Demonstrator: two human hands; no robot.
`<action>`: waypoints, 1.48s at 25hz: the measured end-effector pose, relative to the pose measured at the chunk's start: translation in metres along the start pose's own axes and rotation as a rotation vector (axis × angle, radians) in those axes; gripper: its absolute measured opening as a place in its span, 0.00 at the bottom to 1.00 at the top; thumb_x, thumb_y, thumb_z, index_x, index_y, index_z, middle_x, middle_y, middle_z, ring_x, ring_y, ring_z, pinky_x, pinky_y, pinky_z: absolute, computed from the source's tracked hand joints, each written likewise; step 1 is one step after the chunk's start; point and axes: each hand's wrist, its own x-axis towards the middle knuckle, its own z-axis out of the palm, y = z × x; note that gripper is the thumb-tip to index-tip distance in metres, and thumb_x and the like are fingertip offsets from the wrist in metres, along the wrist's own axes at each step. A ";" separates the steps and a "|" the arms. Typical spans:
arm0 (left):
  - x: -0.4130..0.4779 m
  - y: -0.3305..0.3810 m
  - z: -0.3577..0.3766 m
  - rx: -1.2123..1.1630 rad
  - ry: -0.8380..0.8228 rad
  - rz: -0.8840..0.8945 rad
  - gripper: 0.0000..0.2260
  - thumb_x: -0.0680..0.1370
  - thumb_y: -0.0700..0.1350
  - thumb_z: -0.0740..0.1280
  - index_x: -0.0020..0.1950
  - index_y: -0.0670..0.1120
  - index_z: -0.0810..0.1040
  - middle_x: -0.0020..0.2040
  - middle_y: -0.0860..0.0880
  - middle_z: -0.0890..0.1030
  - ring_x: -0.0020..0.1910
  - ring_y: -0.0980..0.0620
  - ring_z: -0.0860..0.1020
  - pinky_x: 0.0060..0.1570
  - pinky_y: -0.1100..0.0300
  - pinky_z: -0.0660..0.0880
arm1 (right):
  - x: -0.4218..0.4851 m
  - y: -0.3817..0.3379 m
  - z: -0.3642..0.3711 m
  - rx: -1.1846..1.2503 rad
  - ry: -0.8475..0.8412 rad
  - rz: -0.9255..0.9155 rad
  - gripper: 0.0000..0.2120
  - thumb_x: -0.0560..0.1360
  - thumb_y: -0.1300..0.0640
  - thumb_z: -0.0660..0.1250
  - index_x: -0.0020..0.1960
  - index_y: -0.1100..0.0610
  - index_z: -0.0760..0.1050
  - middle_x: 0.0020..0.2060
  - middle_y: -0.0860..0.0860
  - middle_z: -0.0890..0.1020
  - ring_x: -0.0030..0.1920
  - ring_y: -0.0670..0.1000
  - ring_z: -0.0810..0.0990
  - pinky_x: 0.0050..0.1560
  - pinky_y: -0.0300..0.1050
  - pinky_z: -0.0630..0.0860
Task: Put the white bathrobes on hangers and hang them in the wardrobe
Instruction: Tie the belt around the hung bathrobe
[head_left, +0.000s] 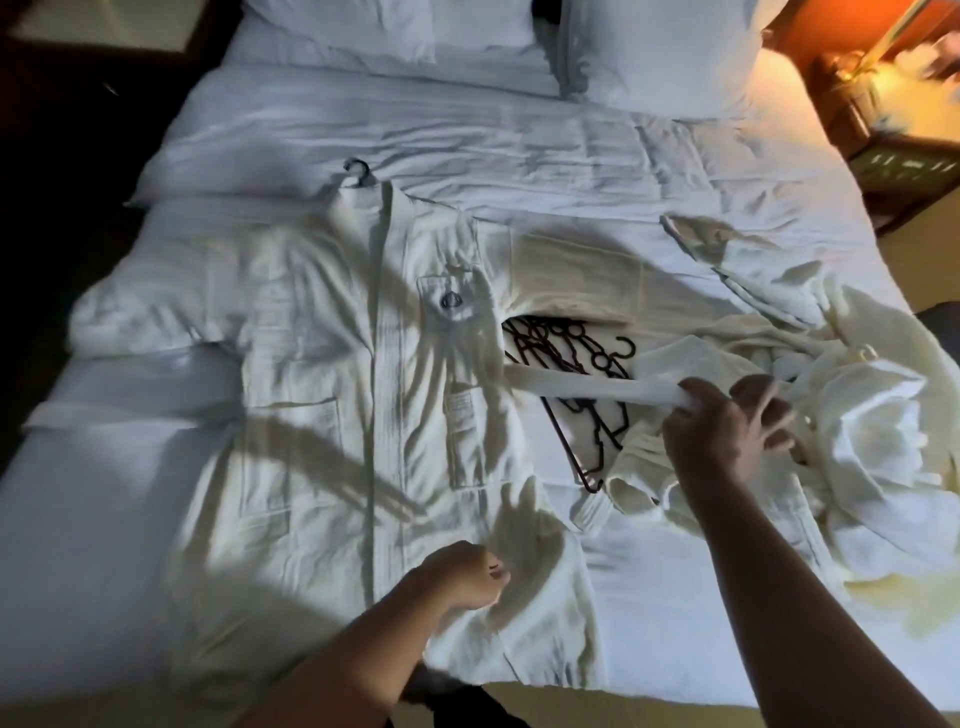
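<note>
The bed (649, 597) is big and white, and its near edge runs along the bottom, right by the person. The bottom of the flat robe (337, 364) reaches that edge. There is bare sheet at the near right corner and up by the pillows. The left side of the bed drops off into the dark. One robe lies flat and spread out in the middle, with a dark hanger hook (357, 171) poking out at its collar. A second robe (857, 415) sits in a messy heap on the right. Between the two robes lies a bunch of dark hangers (566, 358), too tangled to count. A white belt (571, 387) lies across them. The right hand (722, 436) has its fingers curled round the belt's end. The left hand (462, 574) pinches the flat robe's cloth low down. Two pillows (343, 31) (670, 57) sit at the top. A wooden nightstand (893, 156) glows orange at the far right.
</note>
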 end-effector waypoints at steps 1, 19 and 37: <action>-0.013 -0.005 -0.012 -0.070 0.052 0.003 0.13 0.81 0.58 0.56 0.44 0.53 0.75 0.47 0.48 0.80 0.47 0.48 0.79 0.48 0.53 0.75 | -0.005 -0.006 -0.007 -0.025 0.010 -0.051 0.17 0.68 0.62 0.70 0.52 0.48 0.85 0.53 0.58 0.75 0.56 0.64 0.71 0.59 0.60 0.63; -0.094 -0.318 -0.169 -1.358 0.607 -0.161 0.13 0.82 0.51 0.66 0.67 0.53 0.75 0.62 0.50 0.80 0.57 0.50 0.80 0.51 0.54 0.75 | -0.080 -0.259 0.089 0.542 -0.433 -0.313 0.27 0.67 0.66 0.65 0.65 0.52 0.81 0.53 0.54 0.85 0.50 0.53 0.82 0.51 0.41 0.73; -0.068 -0.357 -0.260 -2.360 0.977 0.399 0.10 0.81 0.42 0.64 0.52 0.48 0.86 0.57 0.50 0.84 0.65 0.48 0.79 0.67 0.50 0.70 | -0.051 -0.257 0.124 0.830 -0.904 0.230 0.17 0.77 0.73 0.62 0.57 0.57 0.82 0.50 0.62 0.86 0.41 0.60 0.84 0.38 0.49 0.77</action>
